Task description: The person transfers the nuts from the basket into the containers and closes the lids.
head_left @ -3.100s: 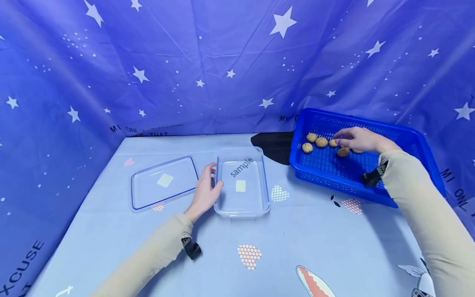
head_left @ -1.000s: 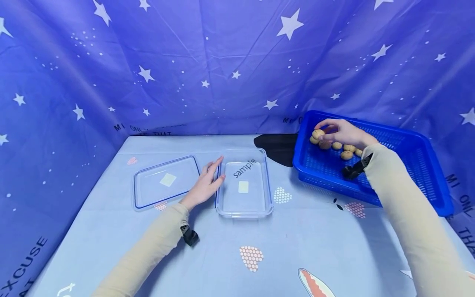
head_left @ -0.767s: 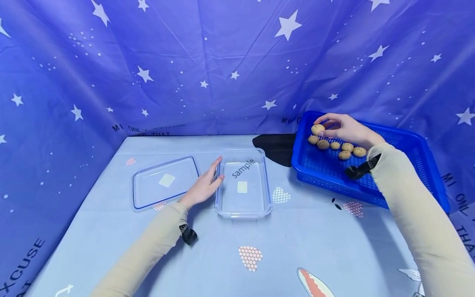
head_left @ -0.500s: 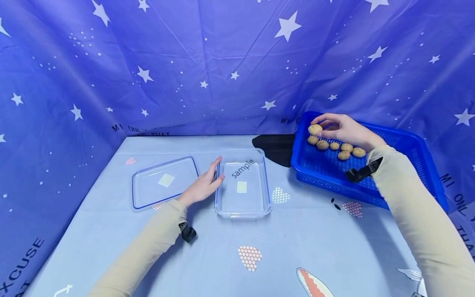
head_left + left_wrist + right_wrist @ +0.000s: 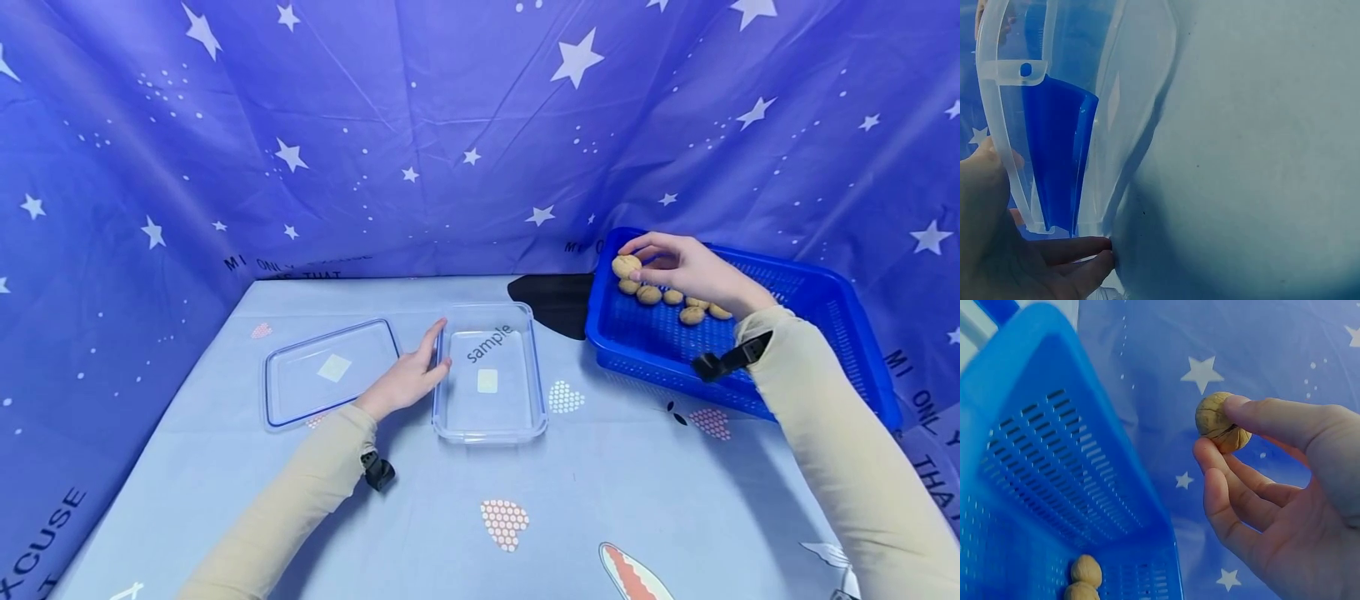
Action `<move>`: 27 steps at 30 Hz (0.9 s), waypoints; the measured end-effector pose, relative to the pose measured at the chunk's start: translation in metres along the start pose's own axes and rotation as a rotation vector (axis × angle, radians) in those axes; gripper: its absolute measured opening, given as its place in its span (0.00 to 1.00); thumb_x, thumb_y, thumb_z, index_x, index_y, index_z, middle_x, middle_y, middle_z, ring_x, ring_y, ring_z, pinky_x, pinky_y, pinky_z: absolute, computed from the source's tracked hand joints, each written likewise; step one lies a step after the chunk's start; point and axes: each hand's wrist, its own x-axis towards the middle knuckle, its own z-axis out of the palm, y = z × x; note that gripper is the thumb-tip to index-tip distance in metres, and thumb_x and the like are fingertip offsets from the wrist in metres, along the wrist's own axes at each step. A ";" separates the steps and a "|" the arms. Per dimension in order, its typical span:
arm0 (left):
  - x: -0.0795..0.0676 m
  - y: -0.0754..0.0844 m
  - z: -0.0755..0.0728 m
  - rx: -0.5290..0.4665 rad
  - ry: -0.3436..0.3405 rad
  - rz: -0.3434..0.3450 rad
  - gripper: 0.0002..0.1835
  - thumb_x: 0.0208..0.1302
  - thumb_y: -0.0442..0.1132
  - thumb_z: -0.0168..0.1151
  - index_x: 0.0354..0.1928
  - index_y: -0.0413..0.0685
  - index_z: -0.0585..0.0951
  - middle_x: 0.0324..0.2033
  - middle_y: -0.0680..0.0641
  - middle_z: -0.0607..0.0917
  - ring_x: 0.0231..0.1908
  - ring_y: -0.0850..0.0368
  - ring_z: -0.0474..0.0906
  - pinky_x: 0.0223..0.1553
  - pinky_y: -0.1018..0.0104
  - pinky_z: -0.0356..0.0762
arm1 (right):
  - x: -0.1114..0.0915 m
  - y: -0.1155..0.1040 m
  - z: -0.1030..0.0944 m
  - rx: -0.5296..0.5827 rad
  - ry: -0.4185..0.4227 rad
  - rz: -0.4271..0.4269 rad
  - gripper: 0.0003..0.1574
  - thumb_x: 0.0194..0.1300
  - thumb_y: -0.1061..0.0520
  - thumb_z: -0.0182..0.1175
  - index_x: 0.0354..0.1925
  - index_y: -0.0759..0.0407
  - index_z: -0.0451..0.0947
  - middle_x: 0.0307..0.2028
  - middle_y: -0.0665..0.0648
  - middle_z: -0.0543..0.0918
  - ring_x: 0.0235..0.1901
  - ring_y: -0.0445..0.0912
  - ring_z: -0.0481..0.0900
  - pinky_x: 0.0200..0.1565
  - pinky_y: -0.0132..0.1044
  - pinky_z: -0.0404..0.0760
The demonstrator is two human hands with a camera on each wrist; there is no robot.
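Observation:
A walnut [image 5: 626,267] is pinched between the thumb and fingertips of my right hand [image 5: 693,269]. It is held up at the far left end of the blue basket [image 5: 660,350]; in the right wrist view, the walnut [image 5: 1216,420] is off the basket floor. Several more walnuts [image 5: 648,295] lie in the basket below that hand, some partly covered by it. My left hand [image 5: 405,379] touches the left side of a clear plastic container [image 5: 489,417] with straight fingers. In the left wrist view the container's wall [image 5: 1007,169] lies beside the thumb and fingers.
A clear lid [image 5: 300,387] with a blue seal lies left of the container, its lower right part near my left wrist. The light blue cloth [image 5: 420,533] covers the table. A starry curtain [image 5: 337,125] rises directly behind the basket.
My right hand moved from the middle of the basket to its left end, took hold of a walnut and shifted slightly left with it. My left fingers straightened along the container's side.

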 end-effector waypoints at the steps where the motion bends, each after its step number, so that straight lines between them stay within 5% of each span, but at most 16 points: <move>1: 0.000 -0.001 0.000 0.004 0.003 0.002 0.37 0.74 0.47 0.47 0.77 0.50 0.42 0.63 0.27 0.66 0.49 0.33 0.78 0.54 0.43 0.73 | -0.001 -0.002 0.001 0.002 0.006 0.001 0.27 0.70 0.52 0.58 0.64 0.56 0.69 0.62 0.60 0.68 0.57 0.56 0.72 0.53 0.51 0.72; 11: 0.000 -0.001 0.000 0.007 0.015 0.020 0.37 0.73 0.45 0.48 0.76 0.48 0.43 0.62 0.26 0.68 0.52 0.32 0.75 0.54 0.42 0.73 | -0.005 -0.009 0.017 0.020 0.016 -0.023 0.24 0.69 0.54 0.60 0.62 0.55 0.72 0.57 0.60 0.74 0.51 0.53 0.77 0.43 0.34 0.78; 27: 0.004 -0.004 -0.001 0.029 0.006 0.051 0.38 0.72 0.45 0.49 0.76 0.46 0.44 0.61 0.26 0.70 0.55 0.30 0.73 0.57 0.41 0.70 | 0.001 -0.017 0.050 0.056 -0.051 -0.148 0.22 0.68 0.59 0.61 0.59 0.55 0.75 0.53 0.59 0.77 0.47 0.54 0.80 0.45 0.36 0.80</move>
